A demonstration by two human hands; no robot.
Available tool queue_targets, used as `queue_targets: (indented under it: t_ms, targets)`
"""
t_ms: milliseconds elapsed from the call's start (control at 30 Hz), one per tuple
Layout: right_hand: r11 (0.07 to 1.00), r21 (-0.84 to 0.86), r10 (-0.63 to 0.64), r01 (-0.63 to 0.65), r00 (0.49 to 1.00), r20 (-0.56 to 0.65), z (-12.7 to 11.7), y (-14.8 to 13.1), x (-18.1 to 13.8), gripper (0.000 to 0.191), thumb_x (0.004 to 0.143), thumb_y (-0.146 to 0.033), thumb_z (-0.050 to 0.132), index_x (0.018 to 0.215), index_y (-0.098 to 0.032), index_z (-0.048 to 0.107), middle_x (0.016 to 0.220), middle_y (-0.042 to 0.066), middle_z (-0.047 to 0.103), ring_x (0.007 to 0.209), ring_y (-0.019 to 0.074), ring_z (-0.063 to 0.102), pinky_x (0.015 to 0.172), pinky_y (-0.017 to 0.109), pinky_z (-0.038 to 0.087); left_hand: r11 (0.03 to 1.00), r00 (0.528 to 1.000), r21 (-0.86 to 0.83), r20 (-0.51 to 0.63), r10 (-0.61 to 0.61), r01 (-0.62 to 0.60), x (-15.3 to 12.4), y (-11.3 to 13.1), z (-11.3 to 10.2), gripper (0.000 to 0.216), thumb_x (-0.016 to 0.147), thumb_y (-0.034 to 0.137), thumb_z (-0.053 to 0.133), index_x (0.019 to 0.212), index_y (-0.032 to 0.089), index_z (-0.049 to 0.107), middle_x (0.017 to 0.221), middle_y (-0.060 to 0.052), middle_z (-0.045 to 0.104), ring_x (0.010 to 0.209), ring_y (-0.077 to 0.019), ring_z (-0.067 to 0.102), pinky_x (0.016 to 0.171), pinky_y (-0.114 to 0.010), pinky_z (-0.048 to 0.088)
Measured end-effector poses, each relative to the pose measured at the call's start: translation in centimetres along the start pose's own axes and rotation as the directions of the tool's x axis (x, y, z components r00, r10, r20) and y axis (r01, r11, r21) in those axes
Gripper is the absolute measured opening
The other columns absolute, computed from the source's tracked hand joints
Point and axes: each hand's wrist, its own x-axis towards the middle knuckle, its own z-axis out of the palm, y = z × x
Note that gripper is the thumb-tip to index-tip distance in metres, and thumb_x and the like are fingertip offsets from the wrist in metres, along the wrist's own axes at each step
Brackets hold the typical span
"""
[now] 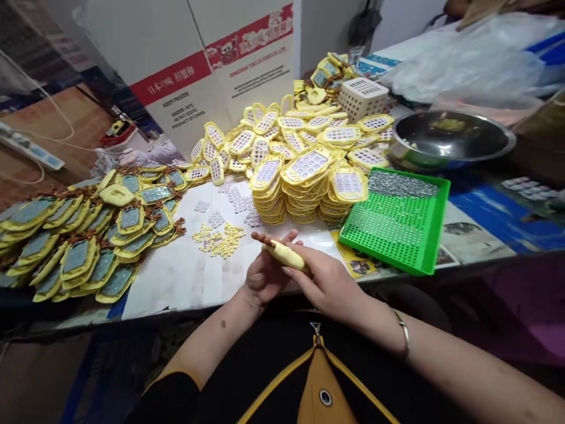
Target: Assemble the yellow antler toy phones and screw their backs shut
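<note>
Between my two hands is a pale yellow plastic toy casing [286, 255] with a brown part at its far-left end. My left hand [266, 278] cups it from below and the left, fingers curled behind it. From the right, my right hand [329, 281] grips its near end between thumb and fingers. The casing is tilted, its front face hidden. Just beyond my hands, small yellow button pieces [219, 240] and little clear-grey pieces [238, 197] lie loose on a white sheet [176, 277].
Yellow casings with grey panels [77, 256] are heaped at left. Stacked yellow frames with white perforated faces [304, 168] stand ahead, before a white carton [247, 59]. At right are a green perforated tray [397, 229] holding small metallic pieces, a steel bowl [454, 150] and a white basket [364, 100].
</note>
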Motion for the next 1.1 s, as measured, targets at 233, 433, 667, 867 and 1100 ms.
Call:
queue_targets:
  t_ms: [233, 433, 667, 867, 1100]
  targets:
    - [0.951, -0.172, -0.286, 0.259, 0.944, -0.164, 0.5, 0.5, 1.2, 0.04, 0.095, -0.025, 0.049, 0.132, -0.013, 0.052, 0.123, 0.016, 0.069, 0.111, 0.0268, 0.068, 0.092, 0.042, 0.057, 0.981, 0.985, 0.087, -0.012, -0.171, 0.171, 0.7, 0.2, 0.4, 0.073, 0.062, 0.058, 0.08, 0.122, 0.021, 0.062, 0.14, -0.009, 0.054, 0.146, -0.0301, 0.027, 0.117, -0.042, 0.028]
    - [0.953, 0.295, -0.021, 0.066, 0.988, -0.153, 1.0, 1.6, 1.3, 0.036, 0.091, -0.03, 0.059, 0.126, -0.019, 0.06, 0.117, 0.01, 0.073, 0.1, 0.0216, 0.072, 0.085, 0.033, 0.06, 0.989, 0.994, 0.116, -0.056, 0.097, -0.09, 1.0, 1.1, 1.1, 0.042, 0.062, 0.037, 0.087, 0.098, 0.025, 0.069, 0.13, -0.003, 0.062, 0.132, -0.0264, 0.047, 0.112, -0.041, 0.034]
    - [0.81, 0.535, 0.211, -0.24, 0.971, 0.115, 2.1, 3.4, 0.4, 0.045, 0.081, -0.051, 0.068, 0.114, -0.02, 0.067, 0.111, 0.011, 0.075, 0.097, 0.0275, 0.073, 0.085, 0.04, 0.06, 0.969, 0.97, 0.084, -0.043, 0.237, -0.233, -0.2, 0.4, 1.0, 0.04, 0.059, 0.032, 0.089, 0.092, 0.022, 0.069, 0.11, -0.005, 0.07, 0.11, -0.0211, 0.062, 0.103, -0.036, 0.041]
    - [0.921, 0.352, 0.092, -0.167, 0.971, 0.221, 2.6, 3.1, 0.4, 0.062, 0.081, -0.055, 0.064, 0.133, -0.022, 0.054, 0.135, 0.015, 0.061, 0.122, 0.0303, 0.061, 0.102, 0.05, 0.051, 0.81, 0.858, 0.479, -0.195, 0.476, -0.34, -2.9, 5.3, -1.3, 0.043, 0.062, 0.044, 0.083, 0.093, 0.021, 0.063, 0.104, -0.009, 0.071, 0.096, -0.0236, 0.068, 0.092, -0.04, 0.048]
    - [0.947, 0.22, 0.1, -0.236, 0.862, 0.497, 2.4, 2.9, 0.8, 0.044, 0.086, -0.054, 0.055, 0.108, -0.018, 0.07, 0.116, 0.015, 0.072, 0.102, 0.0286, 0.071, 0.09, 0.045, 0.059, 0.517, 0.688, 0.849, -0.442, 0.576, 0.112, -15.5, 19.0, -5.2, 0.035, 0.045, 0.033, 0.087, 0.067, 0.017, 0.065, 0.063, -0.002, 0.066, 0.076, -0.0276, 0.068, 0.073, -0.034, 0.051]
